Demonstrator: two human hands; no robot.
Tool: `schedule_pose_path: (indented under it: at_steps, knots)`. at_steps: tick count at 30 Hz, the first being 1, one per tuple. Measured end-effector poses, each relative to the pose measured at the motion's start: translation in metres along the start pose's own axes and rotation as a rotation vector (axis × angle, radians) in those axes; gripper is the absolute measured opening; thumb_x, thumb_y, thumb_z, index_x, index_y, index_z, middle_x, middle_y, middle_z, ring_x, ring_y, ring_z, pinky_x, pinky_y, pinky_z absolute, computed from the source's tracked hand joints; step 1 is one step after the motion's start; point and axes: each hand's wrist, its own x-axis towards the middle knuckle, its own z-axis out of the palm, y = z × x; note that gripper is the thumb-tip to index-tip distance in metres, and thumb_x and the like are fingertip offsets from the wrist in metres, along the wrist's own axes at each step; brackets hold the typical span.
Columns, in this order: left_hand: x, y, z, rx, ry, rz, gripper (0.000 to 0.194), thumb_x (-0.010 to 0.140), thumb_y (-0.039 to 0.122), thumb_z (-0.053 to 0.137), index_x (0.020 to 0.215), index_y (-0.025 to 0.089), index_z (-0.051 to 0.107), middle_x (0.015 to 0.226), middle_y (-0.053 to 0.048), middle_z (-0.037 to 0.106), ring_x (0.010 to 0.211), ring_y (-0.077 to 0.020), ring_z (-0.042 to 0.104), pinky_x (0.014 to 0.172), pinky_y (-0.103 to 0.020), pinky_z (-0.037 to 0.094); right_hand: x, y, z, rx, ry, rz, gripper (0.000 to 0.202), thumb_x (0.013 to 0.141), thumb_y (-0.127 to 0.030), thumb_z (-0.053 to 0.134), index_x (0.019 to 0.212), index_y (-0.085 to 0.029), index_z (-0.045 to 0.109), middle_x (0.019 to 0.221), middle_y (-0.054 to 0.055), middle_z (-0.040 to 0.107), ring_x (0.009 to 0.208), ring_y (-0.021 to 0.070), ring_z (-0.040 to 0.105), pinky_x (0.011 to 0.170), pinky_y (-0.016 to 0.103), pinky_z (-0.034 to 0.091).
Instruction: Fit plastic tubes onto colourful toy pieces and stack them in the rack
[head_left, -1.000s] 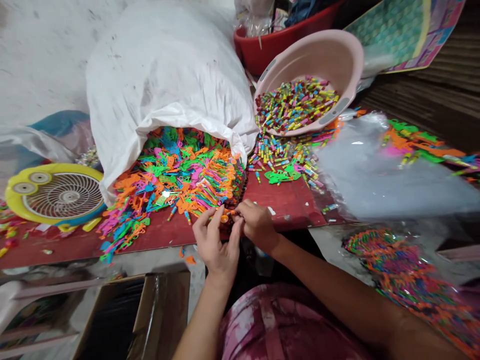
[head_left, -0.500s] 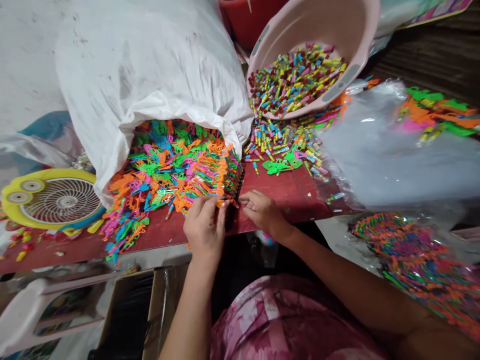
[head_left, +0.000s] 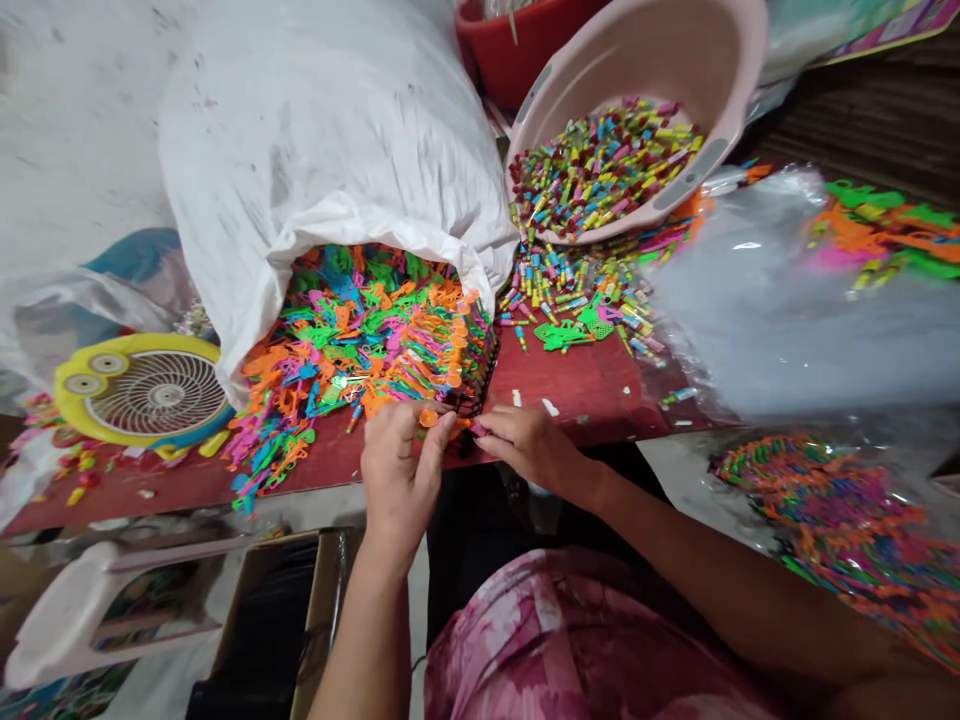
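Between thumb and fingers of my left hand (head_left: 401,455) is a small orange plastic toy piece (head_left: 429,418) with a round end. My right hand (head_left: 532,445) is closed in a pinch on a tiny pink piece (head_left: 478,428) at the orange piece's other end; fingertips partly hide it. Just beyond my hands, slim colourful plastic pieces stand in a packed row (head_left: 454,350) by the table edge. Behind them, a heap of loose plastic toy pieces (head_left: 337,320) spills from a white sack (head_left: 337,140).
A tilted pink tub (head_left: 724,90) holds many small coloured tubes (head_left: 607,165); more lie on the red table (head_left: 555,375). A yellow fan (head_left: 157,395) stands left. Clear plastic bags (head_left: 810,310) lie right. Below are a pink stool (head_left: 67,610) and an open cardboard box (head_left: 322,580).
My hands have moved slightly lower, and the right fingers now pinch the pink piece against the orange one. White scraps beside my right hand have come into view. The whole view has shifted a little.
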Motion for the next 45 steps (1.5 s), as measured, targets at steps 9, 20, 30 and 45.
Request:
schedule_pose_path:
  at_steps: [9,20,30,45]
  knots:
    - [-0.015,-0.014,-0.007,-0.388,-0.134,-0.212,0.016,0.088,0.034,0.064,0.089,0.018,0.065,0.08,-0.001,0.066,0.074,-0.0129,0.061,0.069,-0.023,0.05,-0.006,-0.009,-0.008,0.02,-0.198,-0.126,0.021,0.095,-0.017,0.051,0.074,-0.019,0.056,0.072,0.0,0.057,0.069,0.015,0.052,0.064,0.026,0.033]
    - [-0.02,-0.008,0.001,-0.69,0.009,-0.398,0.017,0.086,0.033,0.067,0.094,0.018,0.065,0.083,-0.002,0.068,0.074,-0.0134,0.065,0.068,-0.023,0.053,-0.001,-0.014,-0.008,0.27,-0.194,-0.099,0.025,0.098,-0.027,0.048,0.074,-0.019,0.051,0.072,-0.002,0.05,0.071,0.0131,0.049,0.065,0.024,0.033]
    - [-0.017,0.0,0.001,-0.667,0.005,-0.332,0.015,0.088,0.032,0.066,0.094,0.018,0.066,0.081,-0.002,0.068,0.073,-0.0129,0.063,0.068,-0.022,0.052,-0.007,-0.014,-0.008,0.415,-0.167,-0.056,0.034,0.097,-0.033,0.05,0.068,-0.02,0.038,0.067,-0.005,0.038,0.066,0.0105,0.039,0.064,0.025,0.028]
    - [-0.02,0.003,0.0,-0.599,0.371,-0.431,0.035,0.091,0.04,0.061,0.117,0.017,0.063,0.106,-0.007,0.07,0.09,-0.0141,0.068,0.083,-0.027,0.054,-0.008,-0.013,-0.014,0.781,-0.264,0.337,0.034,0.089,-0.045,0.057,0.072,-0.015,0.062,0.069,-0.001,0.059,0.055,0.0071,0.048,0.052,0.02,0.034]
